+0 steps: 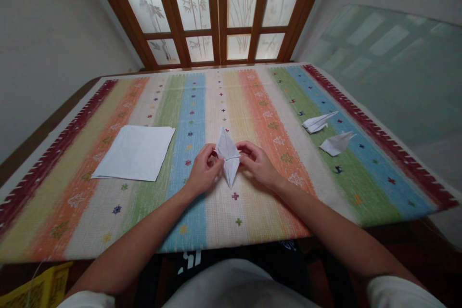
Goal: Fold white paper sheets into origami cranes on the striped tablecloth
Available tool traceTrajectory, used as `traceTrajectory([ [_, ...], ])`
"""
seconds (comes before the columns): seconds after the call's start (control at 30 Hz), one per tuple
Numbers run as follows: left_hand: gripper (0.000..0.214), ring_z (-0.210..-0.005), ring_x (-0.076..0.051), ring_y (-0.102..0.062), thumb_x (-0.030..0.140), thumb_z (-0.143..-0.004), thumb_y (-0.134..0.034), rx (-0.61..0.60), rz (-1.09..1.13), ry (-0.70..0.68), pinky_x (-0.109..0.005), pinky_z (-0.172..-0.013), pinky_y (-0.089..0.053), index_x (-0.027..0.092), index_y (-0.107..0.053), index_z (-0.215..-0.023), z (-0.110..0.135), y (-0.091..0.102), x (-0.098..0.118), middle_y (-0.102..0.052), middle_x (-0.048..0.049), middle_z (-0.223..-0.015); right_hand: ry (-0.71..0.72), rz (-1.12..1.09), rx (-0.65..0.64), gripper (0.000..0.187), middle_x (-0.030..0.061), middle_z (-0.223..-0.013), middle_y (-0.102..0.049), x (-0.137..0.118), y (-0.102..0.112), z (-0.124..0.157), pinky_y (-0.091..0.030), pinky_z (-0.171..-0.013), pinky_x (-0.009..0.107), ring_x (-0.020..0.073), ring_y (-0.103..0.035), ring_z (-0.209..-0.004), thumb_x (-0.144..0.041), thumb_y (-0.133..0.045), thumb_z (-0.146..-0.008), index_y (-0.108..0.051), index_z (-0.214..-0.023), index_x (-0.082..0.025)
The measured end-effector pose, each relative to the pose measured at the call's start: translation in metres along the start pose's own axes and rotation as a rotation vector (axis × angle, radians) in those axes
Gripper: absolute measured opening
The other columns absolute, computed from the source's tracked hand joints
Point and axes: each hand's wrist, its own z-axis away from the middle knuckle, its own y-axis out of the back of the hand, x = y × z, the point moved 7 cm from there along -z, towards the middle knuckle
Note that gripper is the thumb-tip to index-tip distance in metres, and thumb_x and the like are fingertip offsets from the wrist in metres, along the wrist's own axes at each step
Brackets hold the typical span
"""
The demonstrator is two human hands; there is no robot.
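Left hand (pixel 204 172) and right hand (pixel 258 163) pinch the folded paper diamond (pixel 228 159) between them over the counter (pixel 274 211); even pressure from both sides should hold its crease aligned.

Three folded papers (pixel 228 156) (pixel 317 122) (pixel 336 143), one sheet stack (pixel 135 152)

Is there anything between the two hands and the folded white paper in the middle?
Nothing visible does. The left hand and right hand both pinch the folded paper at its sides; the sheet stack lies apart at the left.
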Motion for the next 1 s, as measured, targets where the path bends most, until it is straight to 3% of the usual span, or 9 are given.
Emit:
traceTrajectory([
  [0.13, 0.019, -0.087, -0.019, -0.064, 0.034, -0.094, -0.066, -0.058, 0.085, 0.044, -0.028, -0.072, -0.053, 0.020, -0.062, -0.107, 0.002, -0.004, -0.003, -0.067, -0.0049, -0.098, 0.003, 0.032, 0.017, 0.019, 0.0031, -0.100, -0.072, 0.002, 0.000, 0.000, -0.058, -0.079, 0.033, 0.0188, -0.068, -0.087, -0.024, -0.064, -0.085, -0.066, -0.104, -0.025],
  [0.37, 0.046, -0.089, -0.019, -0.065, 0.039, -0.078, -0.086, -0.102, 0.077, 0.062, -0.026, -0.067, -0.056, 0.020, -0.063, -0.113, 0.004, -0.011, 0.003, -0.066, -0.0066, -0.108, 0.021, -0.018, -0.016, 0.022, 0.0024, -0.101, -0.071, 0.001, -0.006, 0.001, -0.056, -0.083, 0.033, 0.0188, -0.069, -0.090, -0.028, -0.075, -0.083, -0.064, -0.103, -0.025],
  [0.6, 0.032, -0.103, -0.023, -0.066, 0.031, -0.091, -0.070, -0.100, 0.120, -0.033, -0.030, -0.078, -0.057, 0.020, -0.062, -0.119, 0.003, -0.007, 0.004, -0.067, -0.0094, -0.112, -0.051, -0.054, -0.044, 0.029, 0.0021, -0.094, -0.068, 0.004, -0.003, 0.001, -0.055, -0.078, 0.033, 0.0195, -0.065, -0.086, -0.044, -0.081, -0.084, -0.063, -0.095, -0.024],
  [0.73, 0.037, -0.111, -0.023, -0.064, 0.031, -0.091, -0.068, -0.040, 0.160, -0.069, -0.035, -0.093, -0.056, 0.022, -0.060, -0.126, 0.002, -0.002, 0.001, -0.065, -0.0090, -0.117, -0.018, -0.026, -0.019, 0.026, 0.0023, -0.095, -0.068, 0.002, 0.003, -0.001, -0.054, -0.083, 0.034, 0.0192, -0.065, -0.088, -0.042, -0.081, -0.085, -0.065, -0.096, -0.024],
  [0.87, 0.044, -0.101, -0.019, -0.063, 0.028, -0.090, -0.069, 0.051, 0.212, 0.000, -0.029, -0.084, -0.055, 0.027, -0.053, -0.131, 0.001, 0.003, -0.003, -0.060, -0.0051, -0.114, 0.037, 0.025, 0.036, 0.023, 0.0017, -0.096, -0.066, -0.002, 0.009, -0.003, -0.055, -0.083, 0.034, 0.0184, -0.065, -0.088, -0.037, -0.081, -0.086, -0.065, -0.096, -0.025],
  [1.0, 0.030, -0.095, -0.017, -0.063, 0.027, -0.089, -0.070, 0.088, 0.207, 0.013, -0.029, -0.083, -0.055, 0.026, -0.059, -0.117, -0.001, 0.006, -0.004, -0.062, -0.0046, -0.116, 0.020, -0.003, 0.064, 0.032, 0.0023, -0.108, -0.066, -0.001, 0.012, -0.002, -0.057, -0.070, 0.030, 0.0160, -0.066, -0.081, -0.037, -0.083, -0.084, -0.065, -0.109, -0.028],
])
